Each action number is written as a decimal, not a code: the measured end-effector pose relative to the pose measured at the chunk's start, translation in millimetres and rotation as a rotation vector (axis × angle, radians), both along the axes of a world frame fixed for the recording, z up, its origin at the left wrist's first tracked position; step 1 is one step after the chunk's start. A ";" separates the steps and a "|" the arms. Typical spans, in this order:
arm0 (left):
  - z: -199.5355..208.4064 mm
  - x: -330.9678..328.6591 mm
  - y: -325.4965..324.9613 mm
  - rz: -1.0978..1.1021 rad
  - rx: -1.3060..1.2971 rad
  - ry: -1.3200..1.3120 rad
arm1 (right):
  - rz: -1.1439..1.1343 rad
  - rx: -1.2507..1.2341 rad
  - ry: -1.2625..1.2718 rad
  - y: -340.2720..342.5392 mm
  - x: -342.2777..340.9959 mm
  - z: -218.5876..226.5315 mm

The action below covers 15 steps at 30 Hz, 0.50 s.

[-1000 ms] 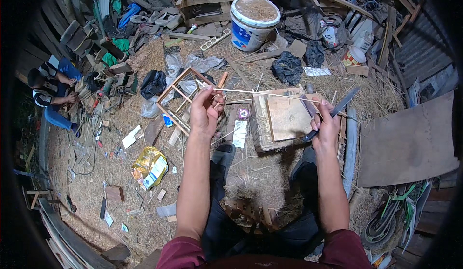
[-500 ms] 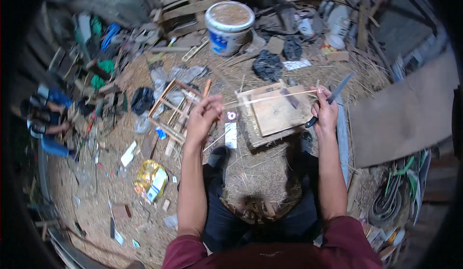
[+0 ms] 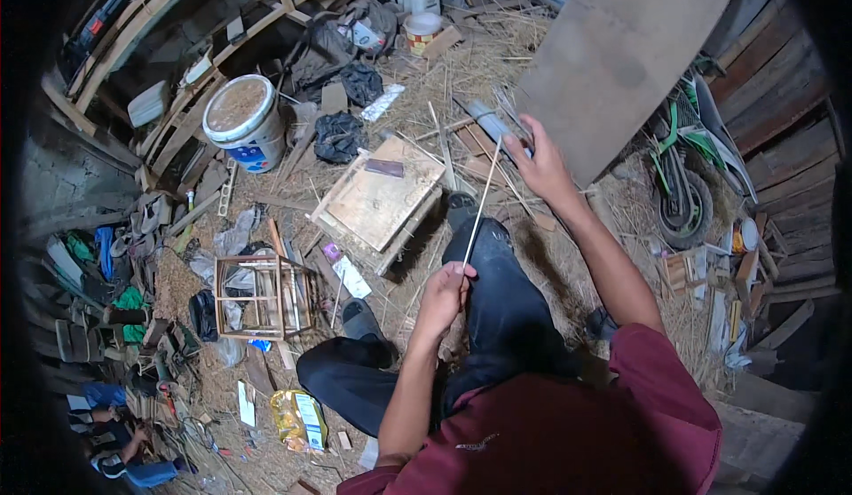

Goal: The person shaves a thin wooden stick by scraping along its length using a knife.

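Observation:
A thin, pale wooden strip slants up and to the right in front of my dark trousers. My left hand pinches its lower end between thumb and fingers. The upper tip ends close to the thumb of my right hand. That hand reaches out to the right with thumb and forefinger spread apart, beside a bluish-grey long piece on the ground. A narrow dark strip lies near its fingertips; whether it is the knife I cannot make out. Left of my knees stands a low wooden block with a flat board, bearing a small dark-brown piece.
A small wooden frame stands at the left, near a yellow bag. Farther back is a white bucket. A large brown sheet leans at the right, beside a wheel. Another person crouches at lower left.
My view has swung to the right. Earlier the strip stretched sideways between both hands and my right hand held a knife; now the strip slants upward from my left hand, and my right hand has spread its fingers.

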State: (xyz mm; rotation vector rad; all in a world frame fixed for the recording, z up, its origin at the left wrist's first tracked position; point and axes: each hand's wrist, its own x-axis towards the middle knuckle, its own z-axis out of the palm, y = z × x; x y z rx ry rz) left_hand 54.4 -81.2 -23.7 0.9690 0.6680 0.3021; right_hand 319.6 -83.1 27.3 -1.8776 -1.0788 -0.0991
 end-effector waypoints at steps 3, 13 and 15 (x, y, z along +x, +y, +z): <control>-19.5 17.9 -14.5 0.064 0.115 0.072 | 0.225 -0.351 0.239 -54.7 -23.8 -9.7; 2.3 58.0 -33.7 0.071 0.717 0.399 | 0.389 -0.826 -0.097 -121.1 -55.9 -28.0; 5.6 62.7 -39.2 0.078 0.762 0.415 | 0.395 -0.870 -0.070 -122.3 -50.1 -29.7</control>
